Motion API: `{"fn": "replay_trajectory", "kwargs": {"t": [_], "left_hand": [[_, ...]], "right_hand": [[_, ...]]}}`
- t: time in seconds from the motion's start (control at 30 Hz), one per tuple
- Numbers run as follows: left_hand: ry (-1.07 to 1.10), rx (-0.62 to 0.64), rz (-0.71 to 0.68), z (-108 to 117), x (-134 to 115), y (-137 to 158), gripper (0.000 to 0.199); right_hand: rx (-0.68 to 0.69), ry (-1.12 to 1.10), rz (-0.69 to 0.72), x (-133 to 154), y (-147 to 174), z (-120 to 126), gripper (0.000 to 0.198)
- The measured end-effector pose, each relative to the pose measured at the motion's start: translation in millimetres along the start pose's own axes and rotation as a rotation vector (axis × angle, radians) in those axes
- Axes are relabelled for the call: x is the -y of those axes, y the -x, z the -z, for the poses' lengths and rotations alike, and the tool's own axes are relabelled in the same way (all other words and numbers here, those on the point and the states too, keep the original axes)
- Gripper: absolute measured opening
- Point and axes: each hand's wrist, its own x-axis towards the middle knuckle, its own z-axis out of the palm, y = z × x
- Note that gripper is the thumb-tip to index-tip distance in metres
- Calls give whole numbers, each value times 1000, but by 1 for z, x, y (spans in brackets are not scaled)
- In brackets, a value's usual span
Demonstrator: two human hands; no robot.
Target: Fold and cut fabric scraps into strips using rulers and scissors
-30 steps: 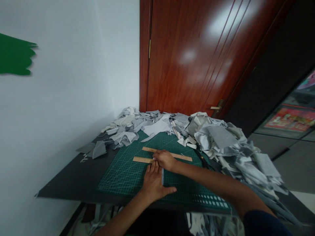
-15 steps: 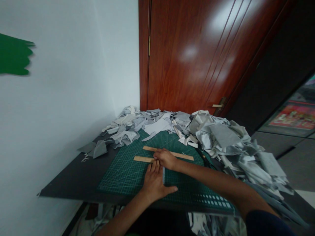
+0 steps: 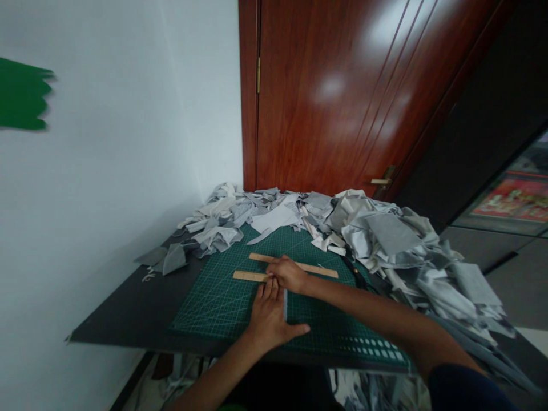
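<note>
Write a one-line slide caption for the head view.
Left grip and right grip close together at two wooden rulers on a green cutting mat, with gray fabric scraps heaped behind.

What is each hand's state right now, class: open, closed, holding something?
Left hand: open, palm down over the green gridded cutting mat.
Right hand: curled by the nearer flat tan wooden ruler; grip hidden, cannot tell.

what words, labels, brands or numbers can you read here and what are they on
No text can be read.
Cutting mat: grid lines and pale printed shapes; any numbers too small to read.
Nearer wooden strip, farther wooden strip: any markings too small to read.
Red item at far right: pale marks, too blurred to tell if they are lettering.
</note>
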Motion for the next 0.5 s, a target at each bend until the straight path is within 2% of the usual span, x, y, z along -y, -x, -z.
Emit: {"fn": "replay_trajectory", "kwargs": {"t": [0.3,0.5], "left_hand": [[-34,66,28,10,-7,-1,132],[-25,75,30,9,-6,-1,133]], "right_hand": [[45,-22,25,3,-1,11,18],[66,-31,1,6,8,21,17]]}}
